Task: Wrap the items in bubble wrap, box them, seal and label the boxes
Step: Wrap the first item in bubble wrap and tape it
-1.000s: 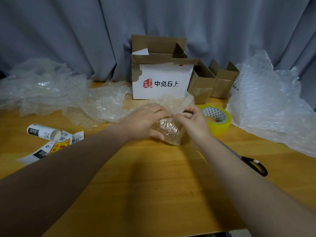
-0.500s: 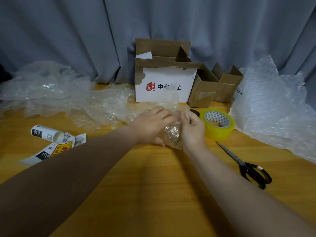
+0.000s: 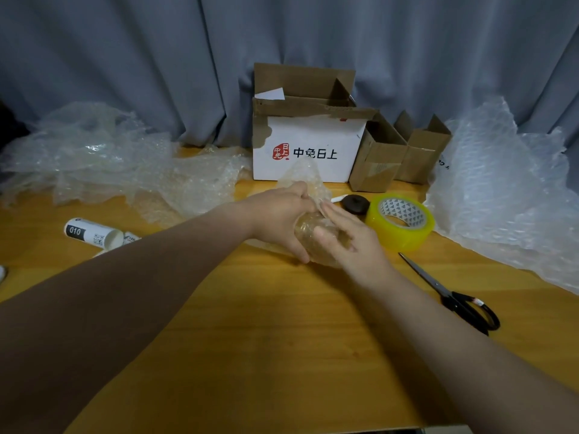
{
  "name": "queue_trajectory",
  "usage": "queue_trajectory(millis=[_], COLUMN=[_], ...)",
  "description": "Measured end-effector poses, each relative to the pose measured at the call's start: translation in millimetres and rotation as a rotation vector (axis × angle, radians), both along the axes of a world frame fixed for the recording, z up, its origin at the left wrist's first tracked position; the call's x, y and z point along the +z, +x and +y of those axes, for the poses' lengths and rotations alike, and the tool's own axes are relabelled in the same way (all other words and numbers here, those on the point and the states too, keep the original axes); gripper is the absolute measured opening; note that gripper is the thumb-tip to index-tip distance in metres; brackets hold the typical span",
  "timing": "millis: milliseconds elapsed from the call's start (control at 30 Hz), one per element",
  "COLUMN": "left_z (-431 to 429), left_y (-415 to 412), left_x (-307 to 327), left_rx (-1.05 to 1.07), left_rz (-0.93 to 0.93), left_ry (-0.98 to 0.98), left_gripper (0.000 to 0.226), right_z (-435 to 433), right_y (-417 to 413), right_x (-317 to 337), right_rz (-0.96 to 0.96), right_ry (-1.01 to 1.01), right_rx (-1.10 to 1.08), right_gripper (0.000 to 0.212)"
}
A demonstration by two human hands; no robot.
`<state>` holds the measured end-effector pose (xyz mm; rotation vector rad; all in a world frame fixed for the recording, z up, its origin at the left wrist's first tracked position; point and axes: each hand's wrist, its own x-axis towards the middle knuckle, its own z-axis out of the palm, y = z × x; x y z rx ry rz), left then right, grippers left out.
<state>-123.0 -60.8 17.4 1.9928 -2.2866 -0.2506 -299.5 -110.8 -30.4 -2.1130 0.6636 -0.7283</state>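
A small item half wrapped in clear bubble wrap [image 3: 308,225] lies on the wooden table [image 3: 282,339] between my hands. My left hand [image 3: 279,214] grips its left side, thumb under, fingers curled over the top. From the right, my right hand [image 3: 347,239] presses flat on the wrap with straight fingers. A loose flap of the wrap [image 3: 305,175] stands up behind my left hand. The item inside is hidden. Behind stand a white printed box [image 3: 308,151] with open flaps and two small open brown boxes [image 3: 377,158] [image 3: 421,151].
A yellow tape roll [image 3: 401,222] and a small dark round object [image 3: 355,203] sit right of my hands. Black scissors [image 3: 454,296] lie at the right. Bubble wrap is heaped at the left [image 3: 103,158] and right [image 3: 504,189]. A white tube marked 010 [image 3: 92,234] lies left.
My right hand has gone from pinching the wrap's top to lying flat on the bundle's right side. The dark round object behind it has come into view. The view shifted slightly.
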Motion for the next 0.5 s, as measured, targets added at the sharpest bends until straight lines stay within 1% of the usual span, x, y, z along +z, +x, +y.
queue_trajectory(millis=[33,67,100,167,233,267,300,333,400,433,467,500], left_z=[1,1,2,5,8,9,10,8,-4,-11,-21,-29], left_y=[0,1,0,-3,-5,-4,-3,0,6,8,11,11], left_x=[-3,-6,-10,-15,-15,-12,-7,0,15,22,27,32], left_rx=[0.008,0.018,0.031,0.063,0.093,0.105,0.124,0.162,0.273,0.325,0.364,0.381], left_rz=[0.001,-0.003,-0.01,0.004,0.063,0.101,0.157,0.234,0.374,0.394,0.389,0.386], left_ry=[-0.033,-0.068,-0.101,-0.155,-0.151,-0.143,-0.156,-0.203,-0.372,-0.414,-0.386,-0.305], left_gripper=[0.078,0.079,0.082,0.087,0.086,0.079,0.066,0.053,0.038,0.037,0.044,0.057], right_z=[-3,-6,-9,-14,-18,-19,-20,-21,-21,-20,-20,-19], right_y=[-3,-6,-8,-10,-11,-11,-11,-11,-11,-12,-12,-13], right_x=[0,-1,-2,-5,-8,-9,-9,-10,-12,-13,-14,-16], right_rz=[0.068,0.127,0.169,0.199,0.197,0.2,0.213,0.233,0.258,0.253,0.241,0.229], right_ry=[-0.064,-0.131,-0.188,-0.235,-0.242,-0.252,-0.27,-0.297,-0.373,-0.412,-0.453,-0.494], right_rx=[0.024,0.037,0.04,0.027,0.018,0.013,0.009,0.008,0.026,0.043,0.061,0.072], right_gripper=[0.078,0.087,0.091,0.09,0.085,0.082,0.079,0.075,0.071,0.07,0.071,0.071])
